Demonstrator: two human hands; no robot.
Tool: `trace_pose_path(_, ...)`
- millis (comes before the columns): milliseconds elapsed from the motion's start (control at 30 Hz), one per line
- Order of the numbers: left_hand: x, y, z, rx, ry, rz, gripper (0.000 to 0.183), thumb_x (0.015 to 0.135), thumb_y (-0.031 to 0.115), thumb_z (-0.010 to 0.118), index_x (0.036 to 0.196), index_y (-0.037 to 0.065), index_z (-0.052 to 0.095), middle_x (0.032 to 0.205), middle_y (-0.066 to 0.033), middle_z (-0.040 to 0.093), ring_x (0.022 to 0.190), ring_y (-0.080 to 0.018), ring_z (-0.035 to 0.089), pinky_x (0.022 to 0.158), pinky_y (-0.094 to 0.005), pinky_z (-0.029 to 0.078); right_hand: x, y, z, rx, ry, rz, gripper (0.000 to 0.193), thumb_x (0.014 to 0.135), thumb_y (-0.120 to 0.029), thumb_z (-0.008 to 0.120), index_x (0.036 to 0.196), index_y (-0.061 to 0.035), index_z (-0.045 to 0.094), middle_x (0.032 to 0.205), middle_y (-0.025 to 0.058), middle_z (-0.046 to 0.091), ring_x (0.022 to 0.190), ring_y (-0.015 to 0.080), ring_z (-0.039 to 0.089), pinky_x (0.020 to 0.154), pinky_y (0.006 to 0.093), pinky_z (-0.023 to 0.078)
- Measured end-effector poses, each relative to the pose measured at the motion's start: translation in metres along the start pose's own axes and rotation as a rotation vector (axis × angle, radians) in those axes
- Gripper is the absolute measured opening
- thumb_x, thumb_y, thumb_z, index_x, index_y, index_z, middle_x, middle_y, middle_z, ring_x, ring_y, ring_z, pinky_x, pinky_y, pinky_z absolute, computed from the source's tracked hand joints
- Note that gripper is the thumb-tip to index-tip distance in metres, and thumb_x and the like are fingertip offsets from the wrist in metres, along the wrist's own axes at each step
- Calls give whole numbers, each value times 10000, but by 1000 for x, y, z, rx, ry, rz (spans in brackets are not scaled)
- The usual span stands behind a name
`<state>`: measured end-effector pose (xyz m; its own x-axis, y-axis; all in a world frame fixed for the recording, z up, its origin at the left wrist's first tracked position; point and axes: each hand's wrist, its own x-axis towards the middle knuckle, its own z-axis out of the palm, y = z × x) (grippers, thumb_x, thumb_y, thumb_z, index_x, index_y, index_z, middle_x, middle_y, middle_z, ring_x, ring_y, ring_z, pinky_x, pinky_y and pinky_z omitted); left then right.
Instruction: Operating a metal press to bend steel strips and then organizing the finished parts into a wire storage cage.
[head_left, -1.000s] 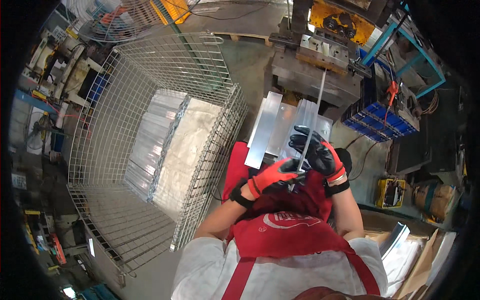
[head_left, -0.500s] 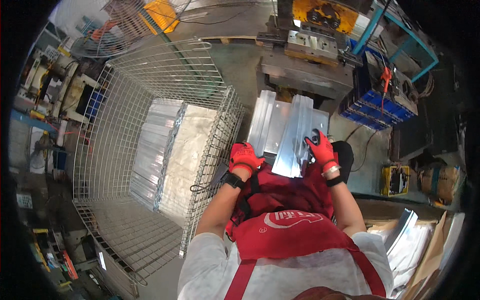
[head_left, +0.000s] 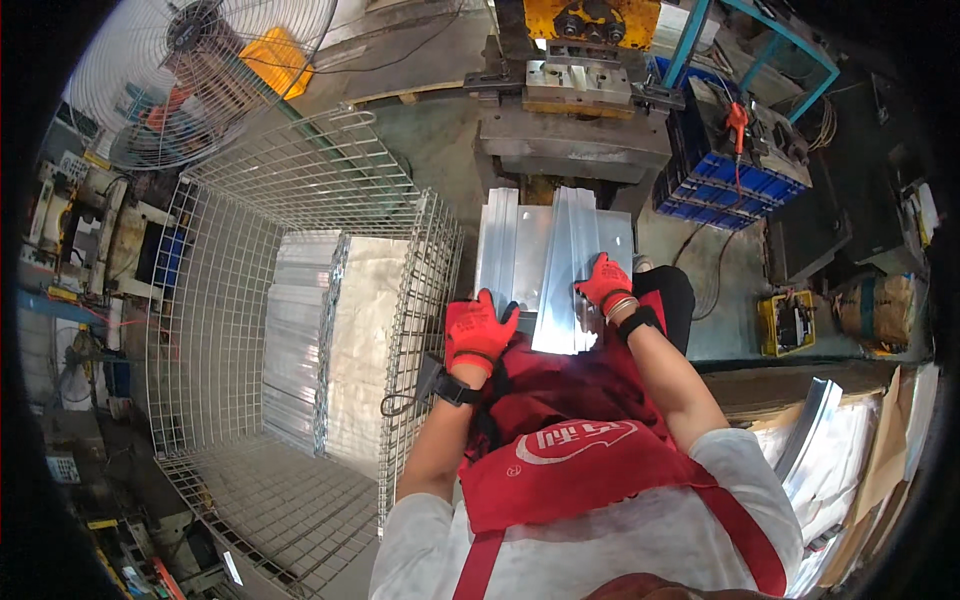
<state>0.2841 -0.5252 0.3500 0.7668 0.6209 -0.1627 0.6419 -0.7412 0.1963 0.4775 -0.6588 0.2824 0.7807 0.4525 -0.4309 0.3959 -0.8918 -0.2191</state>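
Note:
Two long, silvery ridged metal strips lie in front of me on a flat metal surface (head_left: 534, 238). The right strip (head_left: 566, 262) slants slightly, and its near end reaches over my red apron. My right hand (head_left: 606, 281), in a red glove, has its fingers closed at that strip's right edge; the fingertips are partly hidden. At the near end of the left strip (head_left: 499, 235) is my left hand (head_left: 478, 331), also red-gloved, with thumb and forefinger apart. Whether it touches the strip, I cannot tell.
A wire mesh cage (head_left: 215, 330) on the left holds stacked metal strips (head_left: 298, 340) beside a pale sheet (head_left: 370, 340). Ahead stands a press machine (head_left: 575, 140). Blue crates (head_left: 715, 185) and a yellow bin (head_left: 788, 322) stand right; a large fan (head_left: 195, 80) is far left.
My right hand has moved inward and closed at the right strip's edge. My left hand has shifted slightly and turned its fingers upward. The whole view has swung a little.

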Motion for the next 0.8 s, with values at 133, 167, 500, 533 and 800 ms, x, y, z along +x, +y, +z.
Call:
trace_pose_path(133,-4,9,9,-227,49,41,602,728,501,509,1131,63,419,891,-175,580,794,-319,573,678,-401,454,17,18,16,90,66,-46,806,651,-477,619,1204,27,322,1110,217,485,983,313,522,814,375,430)
trace_pose_path(167,-4,12,12,-311,47,51,594,730,495,511,1141,77,415,909,-171,580,802,-320,572,673,-401,456,23,23,17,153,69,-34,766,657,-481,613,1170,24,352,1096,216,495,975,312,526,809,378,433)
trace_pose_path(500,-28,42,35,-383,119,196,435,749,391,562,1048,83,490,843,-104,597,744,-259,586,644,-362,459,8,2,1,156,66,-23,777,553,-520,684,1047,15,413,989,240,541,956,342,526,787,392,440)
trace_pose_path(533,-29,44,37,-414,130,211,429,749,388,562,1041,83,488,820,-105,591,721,-262,583,627,-365,458,11,6,-1,197,41,-17,771,554,-504,687,1048,20,412,998,242,538,961,345,523,792,392,437)
trace_pose_path(800,-33,44,29,-552,203,221,420,745,326,590,1083,99,484,794,-93,593,693,-242,586,617,-341,460,6,23,-18,112,234,-113,411,657,-380,562,816,-2,557,837,202,589,847,341,554,731,406,430)
